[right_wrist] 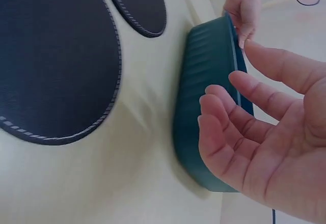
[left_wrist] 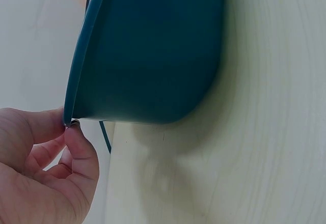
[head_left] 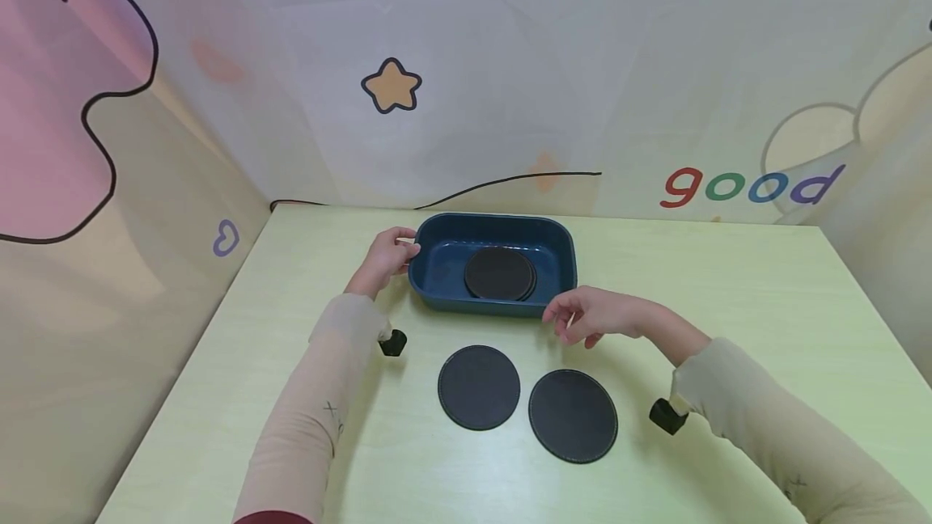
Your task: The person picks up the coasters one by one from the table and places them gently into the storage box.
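A dark blue rectangular basin (head_left: 437, 265) stands at the back of the table, with a small stack of round black coasters (head_left: 499, 273) inside it. My left hand (head_left: 389, 255) pinches the basin's left rim between thumb and fingers, as the left wrist view shows. By the front right corner of the basin hovers my right hand (head_left: 593, 315), its fingers loosely bent and nothing between them. Two more black coasters lie flat in front of the basin: a left coaster (head_left: 479, 387) and a right coaster (head_left: 573, 416), the latter with light stitching round its edge in the right wrist view.
The pale wooden table (head_left: 728, 297) meets a printed cloth backdrop (head_left: 495, 87) behind the basin. Cloth also hangs along the left and right sides. A small black block (head_left: 393, 343) sits at the left cuff and another black block (head_left: 667, 416) at the right cuff.
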Tool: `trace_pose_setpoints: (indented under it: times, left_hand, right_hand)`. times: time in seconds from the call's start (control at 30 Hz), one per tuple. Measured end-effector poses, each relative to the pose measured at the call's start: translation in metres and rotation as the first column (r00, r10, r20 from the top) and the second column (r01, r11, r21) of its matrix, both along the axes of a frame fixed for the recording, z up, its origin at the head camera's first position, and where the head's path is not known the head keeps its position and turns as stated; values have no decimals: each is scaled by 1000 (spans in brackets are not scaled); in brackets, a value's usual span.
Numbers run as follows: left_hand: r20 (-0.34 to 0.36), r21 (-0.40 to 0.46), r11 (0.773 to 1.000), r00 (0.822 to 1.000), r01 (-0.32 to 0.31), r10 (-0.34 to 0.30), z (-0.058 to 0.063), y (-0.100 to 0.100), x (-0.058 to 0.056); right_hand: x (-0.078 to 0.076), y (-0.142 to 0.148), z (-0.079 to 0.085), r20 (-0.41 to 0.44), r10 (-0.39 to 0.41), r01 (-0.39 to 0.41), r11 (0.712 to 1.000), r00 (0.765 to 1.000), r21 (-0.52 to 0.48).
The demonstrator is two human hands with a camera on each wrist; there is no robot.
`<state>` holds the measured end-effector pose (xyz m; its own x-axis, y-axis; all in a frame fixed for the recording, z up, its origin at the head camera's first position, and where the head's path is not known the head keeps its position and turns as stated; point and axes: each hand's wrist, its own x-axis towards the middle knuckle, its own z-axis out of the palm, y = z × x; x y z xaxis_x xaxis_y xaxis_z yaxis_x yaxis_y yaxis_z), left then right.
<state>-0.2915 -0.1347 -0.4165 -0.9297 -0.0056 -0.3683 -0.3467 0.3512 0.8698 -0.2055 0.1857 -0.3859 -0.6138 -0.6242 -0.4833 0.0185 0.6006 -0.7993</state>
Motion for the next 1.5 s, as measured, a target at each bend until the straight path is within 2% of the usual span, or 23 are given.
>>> trace_pose_setpoints:
  times: [0.2, 0.4, 0.67, 0.8, 0.93, 1.07, 1.5]
  left_hand:
    - [-7, 5, 1000, 1000, -5, 5, -1, 0, 0]
    - [-3, -2, 1000, 1000, -5, 5, -1, 0, 0]
    - [-2, 6, 1000, 1000, -1, 1, -1, 0, 0]
    - [-6, 3, 1000, 1000, 7, -7, 0, 0, 1]
    - [-7, 2, 1000, 1000, 5, -5, 0, 0, 1]
    - [-8, 0, 1000, 1000, 0, 0, 0, 0, 1]
    - [-4, 1, 1000, 1000, -10, 10, 0, 1, 0]
  right_hand:
    - [10, 2, -12, -4, 41, -41, 998, 999, 43]
    - [18, 3, -22, 7, 36, -36, 999, 999, 38]
    - [26, 2, -38, -126, 63, -53, 996, 990, 77]
    - [30, 1, -45, -212, 99, -73, 989, 972, 126]
    - [32, 0, -51, -314, 147, -97, 981, 938, 170]
    - [31, -1, -53, -368, 180, -113, 974, 912, 196]
    - [27, -7, -50, -352, 231, -134, 951, 907, 278]
